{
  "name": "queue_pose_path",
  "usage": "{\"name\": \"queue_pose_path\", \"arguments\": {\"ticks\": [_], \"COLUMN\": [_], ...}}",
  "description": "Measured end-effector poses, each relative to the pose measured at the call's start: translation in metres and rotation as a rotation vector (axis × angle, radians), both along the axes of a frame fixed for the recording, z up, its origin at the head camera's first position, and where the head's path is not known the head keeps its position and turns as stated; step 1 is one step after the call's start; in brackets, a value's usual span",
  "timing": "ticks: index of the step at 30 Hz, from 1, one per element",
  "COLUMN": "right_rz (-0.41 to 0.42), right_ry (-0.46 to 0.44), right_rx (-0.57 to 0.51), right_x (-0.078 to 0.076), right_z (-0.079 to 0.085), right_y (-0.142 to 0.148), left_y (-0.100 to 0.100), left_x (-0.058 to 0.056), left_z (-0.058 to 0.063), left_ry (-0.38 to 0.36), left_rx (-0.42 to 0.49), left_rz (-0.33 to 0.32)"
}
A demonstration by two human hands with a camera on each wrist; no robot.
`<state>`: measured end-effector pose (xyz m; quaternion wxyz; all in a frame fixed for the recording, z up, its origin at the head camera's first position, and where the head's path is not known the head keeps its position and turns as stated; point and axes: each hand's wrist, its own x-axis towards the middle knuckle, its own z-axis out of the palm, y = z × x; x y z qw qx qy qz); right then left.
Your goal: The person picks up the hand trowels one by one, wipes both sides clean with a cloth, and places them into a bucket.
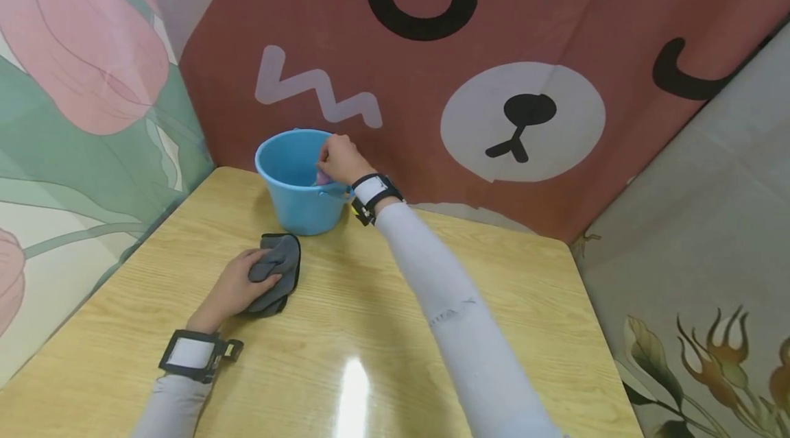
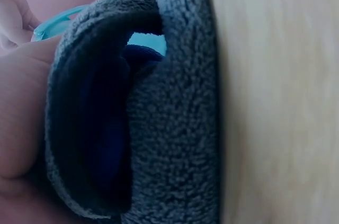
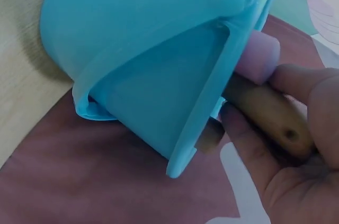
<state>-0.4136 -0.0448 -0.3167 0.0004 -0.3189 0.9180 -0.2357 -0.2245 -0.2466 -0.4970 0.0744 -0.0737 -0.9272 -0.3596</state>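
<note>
A light blue plastic bucket stands upright near the back left of the table. My right hand is over its right rim. In the right wrist view, that hand's fingers hold a brown wooden-looking handle with a hole near its end; the rest goes down behind the rim. A pink cylindrical piece pokes out beside it, close to one fingertip. In front of the bucket, my left hand grips a folded grey cloth with dark edging, on the table. Close up, the cloth looks fluffy and loops over itself.
The pale wood table meets a brown bear-print curtain behind the bucket. Floral hangings bound the left and right sides. The bucket's handle hangs down its side. Another brown end shows at the rim.
</note>
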Motion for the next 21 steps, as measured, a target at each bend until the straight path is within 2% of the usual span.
{"name": "queue_pose_path", "arguments": {"ticks": [6, 11, 14, 18, 19, 21], "right_rz": [-0.015, -0.005, -0.006, -0.018, -0.027, -0.059], "right_ry": [0.005, 0.023, 0.057, 0.120, 0.131, 0.138], "right_rx": [0.054, -0.014, -0.140, -0.351, -0.383, -0.400], "right_x": [-0.003, 0.001, 0.013, 0.039, 0.047, 0.062], "right_z": [-0.006, -0.011, -0.019, -0.043, -0.051, -0.068], "right_y": [-0.001, 0.015, 0.027, 0.050, 0.057, 0.073], "left_y": [0.003, 0.007, 0.003, -0.002, -0.002, 0.000], "left_x": [-0.001, -0.003, -0.001, 0.004, 0.007, 0.012], "left_z": [-0.001, -0.004, -0.004, 0.001, 0.004, 0.009], "left_ry": [-0.001, -0.012, -0.029, -0.041, -0.034, 0.040], "left_rx": [-0.030, -0.037, -0.051, -0.094, -0.115, -0.151], "left_rz": [-0.010, -0.026, -0.013, 0.034, 0.053, 0.095]}}
